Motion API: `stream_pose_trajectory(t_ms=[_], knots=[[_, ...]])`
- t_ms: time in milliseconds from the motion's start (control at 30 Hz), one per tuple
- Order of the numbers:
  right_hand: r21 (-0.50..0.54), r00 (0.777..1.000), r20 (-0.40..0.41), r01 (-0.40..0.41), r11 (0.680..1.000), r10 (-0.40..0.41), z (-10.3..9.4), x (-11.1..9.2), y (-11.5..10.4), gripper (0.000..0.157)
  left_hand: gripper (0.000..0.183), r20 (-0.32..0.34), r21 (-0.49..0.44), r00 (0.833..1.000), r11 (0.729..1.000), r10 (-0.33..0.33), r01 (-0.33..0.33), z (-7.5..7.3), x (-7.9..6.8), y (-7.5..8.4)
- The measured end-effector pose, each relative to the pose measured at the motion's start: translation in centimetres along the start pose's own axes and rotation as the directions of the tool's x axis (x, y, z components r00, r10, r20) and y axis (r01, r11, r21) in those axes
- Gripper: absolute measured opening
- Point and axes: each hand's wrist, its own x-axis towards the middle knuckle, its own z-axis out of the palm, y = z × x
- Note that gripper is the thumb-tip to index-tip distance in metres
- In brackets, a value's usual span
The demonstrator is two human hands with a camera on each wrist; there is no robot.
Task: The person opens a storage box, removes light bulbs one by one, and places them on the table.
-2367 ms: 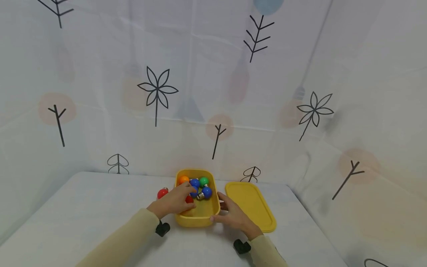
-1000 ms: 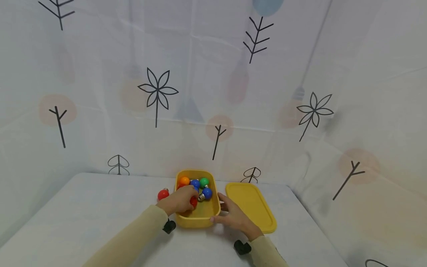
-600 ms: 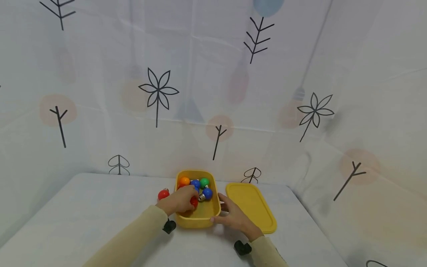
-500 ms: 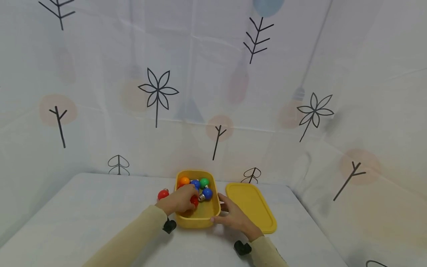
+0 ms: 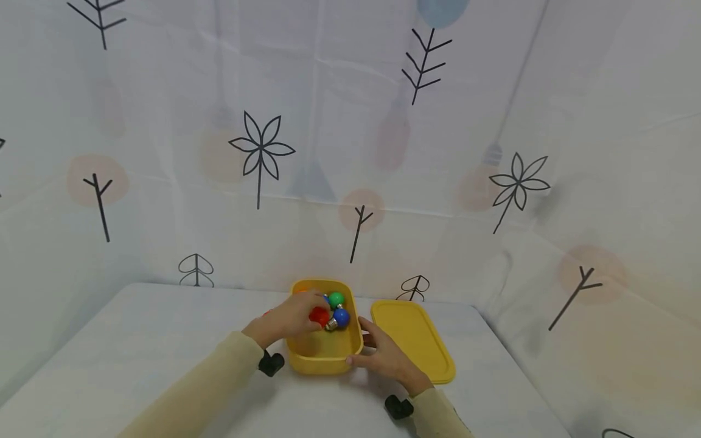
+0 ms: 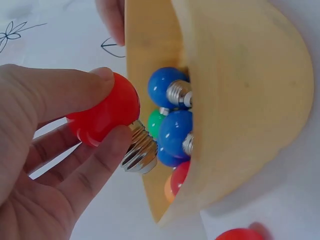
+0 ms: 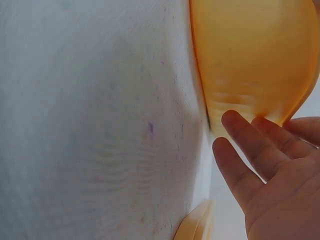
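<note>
- The left hand [image 5: 287, 316] pinches a red bulb [image 6: 112, 107] above the box [image 5: 323, 367], thumb and fingers curled on its round end, leaving the screw base [image 6: 140, 150] free.
- The right hand [image 5: 383, 353], fingers nearly straight, touches the box's side, apparently steadying it.
- The lid [image 5: 413, 340] lies beside the box, keeping the other bulbs [image 6: 175, 132] inside within reach.

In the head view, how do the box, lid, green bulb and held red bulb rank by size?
1. Yellow box
2. Lid
3. Green bulb and held red bulb, unranked: the left hand partly hides the red one.
</note>
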Motion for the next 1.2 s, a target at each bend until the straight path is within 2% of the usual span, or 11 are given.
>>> stream_pose_trajectory(t_ms=[333,600,800,1067,1200], knots=[[-0.009,0.999,-0.006,-0.037,0.999,0.037,0.1,-0.1,-0.2,0.097,0.036,-0.066,0.01,0.998,1.0,0.011,-0.011,-1.5,-2.1,-1.6],[-0.009,0.999,-0.006,-0.042,0.999,0.042,0.1,-0.1,-0.4,0.097,0.035,-0.129,-0.007,0.991,0.999,-0.043,0.042,-3.0,-3.6,-3.0],[-0.015,0.999,-0.009,-0.049,0.999,0.049,0.0,-0.2,-0.6,0.097,0.036,-0.142,-0.02,0.981,0.991,-0.13,0.129,-4.0,-4.6,-4.5],[-0.013,0.999,-0.008,-0.048,0.999,0.048,0.0,-0.2,-0.6,0.097,0.036,-0.161,0.009,0.978,0.991,-0.129,0.133,-4.2,-6.0,-7.2],[-0.017,0.999,-0.009,-0.044,0.999,0.044,0.0,0.0,-0.3,0.098,0.036,-0.177,0.006,0.972,0.988,-0.154,0.157,-4.1,-6.3,-8.4]])
